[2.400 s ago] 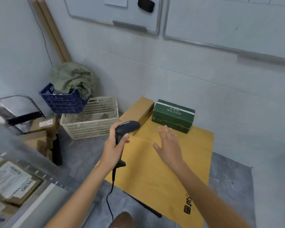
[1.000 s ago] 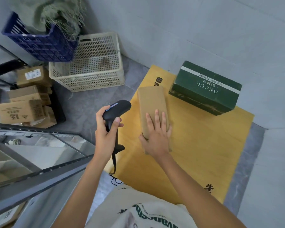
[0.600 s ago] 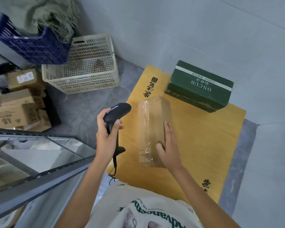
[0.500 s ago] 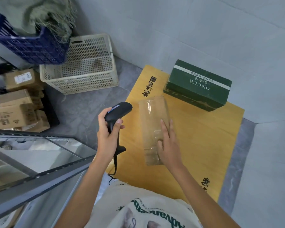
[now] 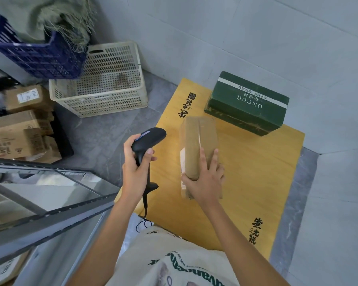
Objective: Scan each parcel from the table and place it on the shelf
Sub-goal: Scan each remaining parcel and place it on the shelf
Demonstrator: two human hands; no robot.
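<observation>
With the right hand (image 5: 205, 180) gripping only the near end of the brown parcel (image 5: 198, 147), tipped up on the yellow surface (image 5: 256, 172), and the left hand (image 5: 135, 168) closed around the scanner (image 5: 148, 139), the taped parcel could slip, or its side label stay turned away from the scanner.

Two parcels sat on the yellow table (image 5: 246, 172): one brown parcel (image 5: 198, 141) and one green box (image 5: 248, 102). There was one black scanner (image 5: 148, 139). Two baskets stood by the wall, one blue basket (image 5: 39, 56) and one cream basket (image 5: 103, 83). At least three cardboard boxes (image 5: 19, 124) were stacked at left. Two hands showed, the left hand (image 5: 135, 172) and right hand (image 5: 207, 180).
</observation>
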